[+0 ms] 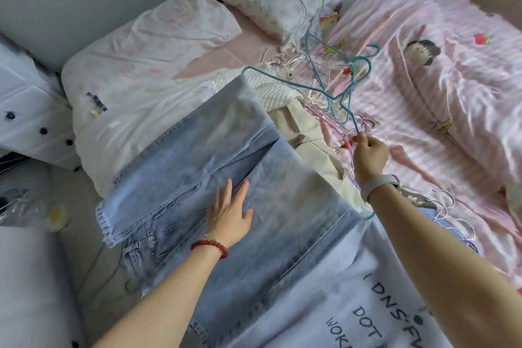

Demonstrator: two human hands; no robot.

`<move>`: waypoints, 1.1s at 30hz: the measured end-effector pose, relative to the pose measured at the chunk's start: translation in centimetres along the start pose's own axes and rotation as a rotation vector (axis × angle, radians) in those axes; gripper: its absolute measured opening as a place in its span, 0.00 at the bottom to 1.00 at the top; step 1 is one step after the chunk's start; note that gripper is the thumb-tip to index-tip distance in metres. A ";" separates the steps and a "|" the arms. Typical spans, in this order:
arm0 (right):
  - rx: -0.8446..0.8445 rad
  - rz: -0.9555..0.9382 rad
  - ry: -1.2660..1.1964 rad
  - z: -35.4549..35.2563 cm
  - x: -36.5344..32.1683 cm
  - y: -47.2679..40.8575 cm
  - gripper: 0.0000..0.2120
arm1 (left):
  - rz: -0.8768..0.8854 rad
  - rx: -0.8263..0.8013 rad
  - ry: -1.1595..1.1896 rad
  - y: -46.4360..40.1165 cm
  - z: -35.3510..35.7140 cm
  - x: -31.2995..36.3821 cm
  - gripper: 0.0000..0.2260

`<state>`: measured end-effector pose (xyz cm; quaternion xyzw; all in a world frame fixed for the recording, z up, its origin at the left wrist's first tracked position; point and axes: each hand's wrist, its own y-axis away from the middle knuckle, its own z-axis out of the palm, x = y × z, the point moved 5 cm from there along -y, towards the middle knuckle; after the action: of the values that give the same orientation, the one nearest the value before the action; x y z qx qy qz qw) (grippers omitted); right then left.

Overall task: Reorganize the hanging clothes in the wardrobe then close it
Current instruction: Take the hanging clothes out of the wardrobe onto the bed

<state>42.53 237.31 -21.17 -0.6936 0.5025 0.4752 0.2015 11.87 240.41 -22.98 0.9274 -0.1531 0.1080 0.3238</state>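
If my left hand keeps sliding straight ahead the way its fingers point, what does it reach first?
The left hand lies flat on the light blue jeans, fingers pointing up the bed. Going straight on, it would probably just cross more denim, then meet the white knitted garment past the jeans' far edge. Depth there is unclear.

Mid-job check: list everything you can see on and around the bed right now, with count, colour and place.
jeans: one pair, light blue, spread across the bed's near left
pillows: two, white with faint pink print, at the bed head
quilt: one, pink striped with cartoon prints, right side
hangers: a tangled pile, teal, white and pink, count unclear, mid-bed
beige garment: one, under the jeans' far edge
printed shirt: one, pale blue, dark lettering, near edge
drawers: one unit, white, dark knobs, far left
left hand: flat on the jeans, red bead bracelet
right hand: pinching a teal hanger, grey wristband
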 end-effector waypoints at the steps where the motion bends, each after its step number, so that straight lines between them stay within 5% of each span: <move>1: 0.019 0.010 0.007 -0.1 0.4 -0.6 0.14 | 0.007 0.001 -0.003 -0.4 0.2 0.2 0.27; 7: -0.118 -0.007 0.114 0.7 4.3 -1.3 0.20 | 0.050 -0.094 -0.142 -2.3 1.8 2.1 0.27; 12: -0.349 -0.129 0.613 2.6 5.5 0.4 0.21 | 0.043 -0.149 -0.197 -2.8 2.3 1.7 0.27; 19: -0.364 -0.441 0.647 4.0 -0.1 10.3 0.27 | 0.015 0.182 -0.085 3.1 -2.9 -2.0 0.22; 29: -0.913 -0.932 0.730 9.1 -3.5 39.2 0.22 | -0.219 0.624 0.036 25.7 -0.2 -18.3 0.16; 33: -1.180 -1.215 0.809 9.0 -1.1 53.7 0.32 | -0.429 0.638 0.107 38.7 5.4 -25.6 0.18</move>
<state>-9.35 222.48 -13.79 -0.9398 -0.2361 0.1892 -0.1592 -25.05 213.70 -12.85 0.9855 0.1027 0.1284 0.0418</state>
